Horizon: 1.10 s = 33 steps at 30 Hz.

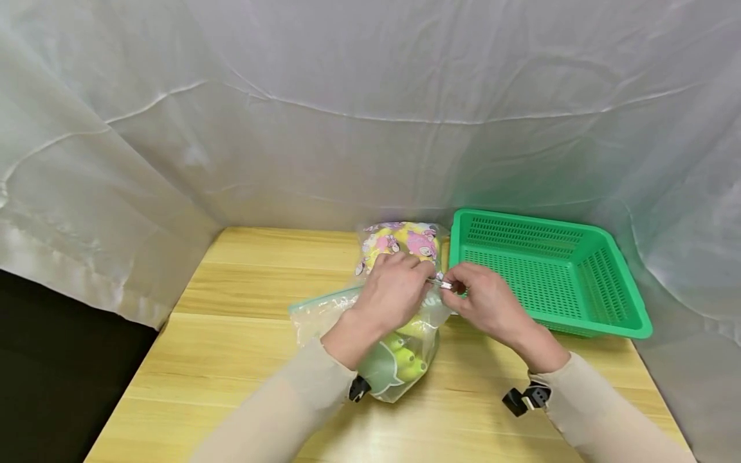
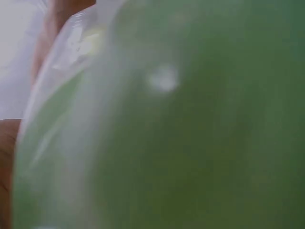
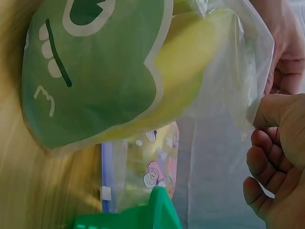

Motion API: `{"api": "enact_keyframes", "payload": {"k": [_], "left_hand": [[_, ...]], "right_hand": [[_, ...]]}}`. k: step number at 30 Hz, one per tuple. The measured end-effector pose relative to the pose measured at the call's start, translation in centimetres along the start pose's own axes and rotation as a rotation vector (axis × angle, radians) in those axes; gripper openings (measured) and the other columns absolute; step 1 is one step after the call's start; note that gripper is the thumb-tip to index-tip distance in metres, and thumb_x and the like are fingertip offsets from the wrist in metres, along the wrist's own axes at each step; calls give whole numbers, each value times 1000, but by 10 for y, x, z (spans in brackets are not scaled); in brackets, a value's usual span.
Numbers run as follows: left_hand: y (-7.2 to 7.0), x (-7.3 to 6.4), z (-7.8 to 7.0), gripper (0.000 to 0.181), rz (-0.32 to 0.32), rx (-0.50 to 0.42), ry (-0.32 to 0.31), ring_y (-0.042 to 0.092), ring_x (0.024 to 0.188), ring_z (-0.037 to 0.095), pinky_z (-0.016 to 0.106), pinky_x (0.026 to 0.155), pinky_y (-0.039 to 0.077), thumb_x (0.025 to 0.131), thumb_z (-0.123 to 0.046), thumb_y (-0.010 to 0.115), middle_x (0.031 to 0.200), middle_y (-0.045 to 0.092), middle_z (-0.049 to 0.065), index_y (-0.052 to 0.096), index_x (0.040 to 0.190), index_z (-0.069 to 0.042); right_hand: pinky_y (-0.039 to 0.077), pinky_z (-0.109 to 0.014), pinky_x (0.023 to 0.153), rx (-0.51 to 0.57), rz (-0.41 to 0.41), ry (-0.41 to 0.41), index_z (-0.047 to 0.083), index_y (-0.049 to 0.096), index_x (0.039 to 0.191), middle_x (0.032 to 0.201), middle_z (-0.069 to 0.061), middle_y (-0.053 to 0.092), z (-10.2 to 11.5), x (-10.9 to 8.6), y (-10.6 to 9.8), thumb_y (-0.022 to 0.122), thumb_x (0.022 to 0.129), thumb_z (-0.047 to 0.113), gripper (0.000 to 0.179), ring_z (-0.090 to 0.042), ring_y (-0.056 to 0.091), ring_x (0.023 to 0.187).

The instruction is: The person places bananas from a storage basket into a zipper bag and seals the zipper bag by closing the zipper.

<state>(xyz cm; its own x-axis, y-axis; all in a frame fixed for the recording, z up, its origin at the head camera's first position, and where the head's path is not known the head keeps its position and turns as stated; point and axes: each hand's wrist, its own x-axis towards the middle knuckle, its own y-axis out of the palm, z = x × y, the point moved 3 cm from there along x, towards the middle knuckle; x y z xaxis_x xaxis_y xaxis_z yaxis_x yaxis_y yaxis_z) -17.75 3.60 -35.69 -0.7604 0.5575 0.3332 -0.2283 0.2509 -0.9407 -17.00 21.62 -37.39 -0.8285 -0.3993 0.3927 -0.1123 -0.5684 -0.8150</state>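
A clear zip bag (image 1: 379, 373) with a green cartoon face printed on it hangs from both hands over the table. Yellow-green bananas (image 1: 410, 365) show through its plastic, also in the right wrist view. My left hand (image 1: 393, 292) grips the bag's top edge near the corner. Opposite it, my right hand (image 1: 489, 302) pinches that corner between thumb and forefinger, beside a small white piece at the seal. The other right fingers (image 3: 259, 160) curl loosely below the thumb. In the left wrist view the green print (image 2: 190, 124) fills most of the picture, blurred.
Behind the hands lies a second zip bag (image 1: 399, 241) with pink and yellow cartoon prints, a blue seal showing in the right wrist view. A green plastic basket (image 1: 532, 220) stands at the back right of the wooden table (image 1: 231, 360). Pale cloth (image 1: 324, 154) hangs behind.
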Motion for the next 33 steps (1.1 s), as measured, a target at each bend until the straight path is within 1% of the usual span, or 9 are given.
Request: {"api": "enact_keyframes", "payload": {"k": [4,7,10,15,19,22,27,29,33], "left_hand": [[6,1,-4,13,-6,0,9,64,104,16,36,87,45,105,-25,65,108,75,-7,75,114,-26],[9,1,-5,16,-8,-29,24,63,112,16,38,96,46,105,-30,65,115,74,-7,74,118,-25],[12,0,-7,23,-24,-70,65,61,116,16,40,102,44,106,-37,63,120,74,-7,73,122,-24],[14,1,-10,23,-81,-60,111,60,108,14,39,98,42,105,-40,63,116,75,-10,74,119,-26],[14,2,-12,21,-64,28,111,60,104,14,41,102,44,106,-40,62,112,75,-10,74,116,-26],[14,2,-12,20,-42,72,91,62,108,15,43,105,45,106,-39,61,115,75,-9,73,115,-25],[11,1,-5,18,-30,71,47,62,108,16,38,92,44,107,-35,60,114,75,-7,74,114,-25],[9,0,-3,17,-33,63,42,61,105,16,37,88,43,107,-33,61,111,74,-7,74,114,-25],[5,-1,-1,16,-42,41,41,60,105,16,37,90,44,106,-31,63,110,74,-7,74,115,-24]], "right_hand": [[55,-34,70,-3,-19,5,11,70,87,86,0,69,-2,-2,-1,76,85,3,11,-18,65,79],[55,-35,70,-12,-12,18,11,71,88,86,0,69,-5,-3,-2,77,85,3,10,-18,65,79],[53,-34,69,-19,-1,18,12,71,88,85,1,69,-5,-4,-1,77,86,3,11,-15,63,78],[50,-35,69,-33,-3,19,14,72,85,82,3,69,-5,-6,-1,81,88,4,14,-13,61,75],[47,-36,70,-29,22,43,15,73,84,80,5,69,-5,-5,-2,82,89,8,13,-11,58,72],[47,-31,66,-4,38,79,15,73,83,78,6,68,-8,-6,-3,82,89,9,13,-9,55,68],[45,-26,59,53,32,126,16,73,84,78,6,67,-16,-10,-7,81,90,8,12,-9,54,66],[46,-26,61,50,26,118,15,73,86,81,5,68,-16,-11,-8,81,91,9,11,-10,56,69],[52,-34,71,22,-6,63,13,73,94,91,0,69,-11,-7,-11,82,90,10,11,-17,62,83]]}}
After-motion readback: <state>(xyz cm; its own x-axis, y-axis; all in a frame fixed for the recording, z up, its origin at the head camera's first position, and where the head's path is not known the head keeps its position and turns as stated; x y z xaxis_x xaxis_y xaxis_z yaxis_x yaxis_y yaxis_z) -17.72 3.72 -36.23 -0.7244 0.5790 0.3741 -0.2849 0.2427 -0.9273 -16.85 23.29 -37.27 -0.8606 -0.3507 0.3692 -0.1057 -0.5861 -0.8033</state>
